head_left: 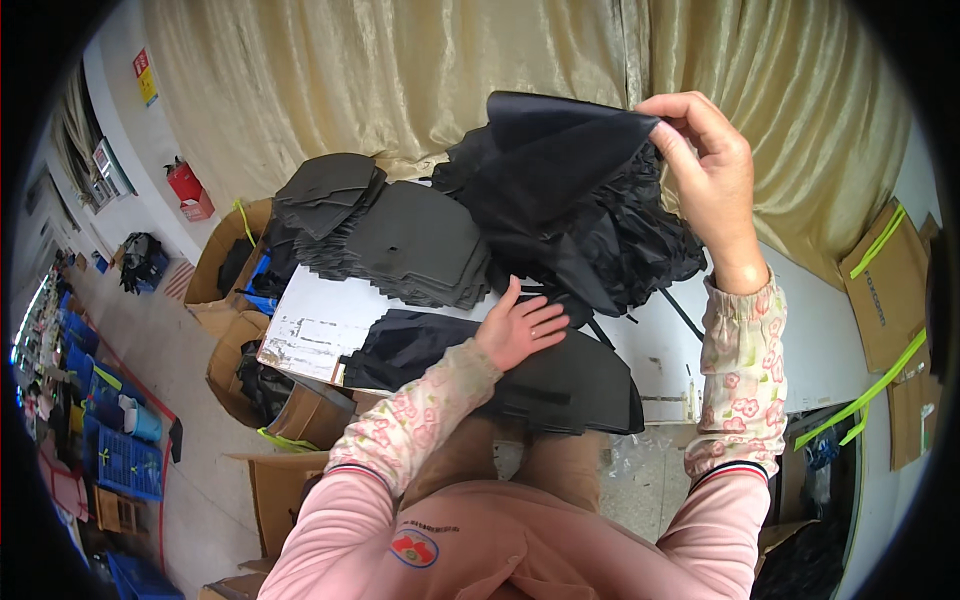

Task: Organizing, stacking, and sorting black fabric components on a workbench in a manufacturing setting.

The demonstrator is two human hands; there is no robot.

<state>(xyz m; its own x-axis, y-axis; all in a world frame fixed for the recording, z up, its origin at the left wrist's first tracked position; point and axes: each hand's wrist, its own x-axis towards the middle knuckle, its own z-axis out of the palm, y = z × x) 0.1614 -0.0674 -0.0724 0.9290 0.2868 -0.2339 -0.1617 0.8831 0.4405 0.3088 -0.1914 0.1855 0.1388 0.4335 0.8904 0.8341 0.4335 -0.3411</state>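
Observation:
Raised at the right, my right hand [708,165] pinches the edge of a thin black fabric piece [560,140] between thumb and fingers. The piece slopes down to the left over a heap of crumpled black fabric [645,245]. My left hand [515,330], fingers spread, is by the top of a dark grey curved panel [565,385] at the table's near edge; whether it touches is unclear. Left of that hand lies dark, shiny fabric [410,350]. Behind it are two stacks of cut dark grey panels, a nearer stack [420,235] and a farther stack [330,185].
A worn white table [310,325] carries everything, with a gold curtain [400,80] behind. Open cardboard boxes [225,370] holding dark material stand at its left. Flattened cardboard [885,290] with lime straps leans at the right. Blue crates [125,455] sit far left.

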